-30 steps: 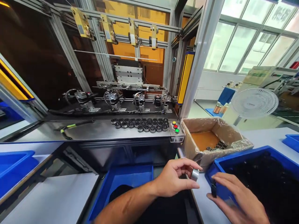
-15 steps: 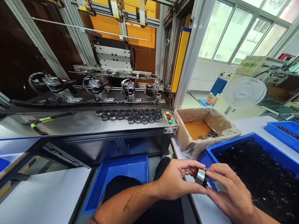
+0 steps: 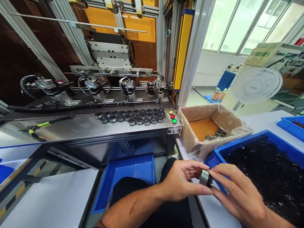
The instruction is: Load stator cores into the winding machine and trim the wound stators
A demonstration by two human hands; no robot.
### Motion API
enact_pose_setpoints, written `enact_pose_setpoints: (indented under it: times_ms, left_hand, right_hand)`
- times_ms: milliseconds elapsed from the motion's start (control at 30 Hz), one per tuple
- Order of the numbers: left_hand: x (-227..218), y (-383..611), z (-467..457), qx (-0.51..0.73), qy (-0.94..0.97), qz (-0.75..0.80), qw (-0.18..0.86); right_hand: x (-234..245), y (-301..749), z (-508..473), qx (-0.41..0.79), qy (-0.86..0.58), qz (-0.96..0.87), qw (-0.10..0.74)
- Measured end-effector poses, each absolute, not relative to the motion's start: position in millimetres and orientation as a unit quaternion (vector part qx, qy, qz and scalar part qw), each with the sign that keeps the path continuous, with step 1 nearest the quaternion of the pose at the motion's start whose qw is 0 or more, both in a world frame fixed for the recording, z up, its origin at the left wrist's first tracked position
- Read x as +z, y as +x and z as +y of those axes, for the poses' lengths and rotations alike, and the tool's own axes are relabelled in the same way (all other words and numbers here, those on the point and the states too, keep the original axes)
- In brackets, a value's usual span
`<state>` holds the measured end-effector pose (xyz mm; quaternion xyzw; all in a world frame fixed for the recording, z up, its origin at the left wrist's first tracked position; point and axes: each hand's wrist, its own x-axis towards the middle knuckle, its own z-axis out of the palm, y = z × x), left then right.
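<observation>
Our right hand [image 3: 239,191] has brought its pinched black, notched plastic-looking piece [image 3: 210,181] against the silver metal ring [image 3: 204,177] our left hand [image 3: 178,182] pinches; we should keep both square.

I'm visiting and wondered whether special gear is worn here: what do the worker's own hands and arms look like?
The left hand and right hand are bare: no gloves, and no rings or watch in sight. The left forearm is bare too, with a streaky mark on it. No sleeve shows at the right wrist.
</observation>
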<state>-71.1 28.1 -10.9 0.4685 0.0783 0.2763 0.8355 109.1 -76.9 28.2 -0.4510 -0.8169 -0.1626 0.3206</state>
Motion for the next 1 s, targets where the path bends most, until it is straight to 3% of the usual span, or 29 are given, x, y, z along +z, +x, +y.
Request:
enact_pose_setpoints:
  times_ms: [1000]
  left_hand:
    - [-4.9,-80.3,24.5,0.268,0.44,0.099,0.852]
  right_hand:
    - [26.2,111.1,-77.3,-0.208,-0.43,-0.826,0.301]
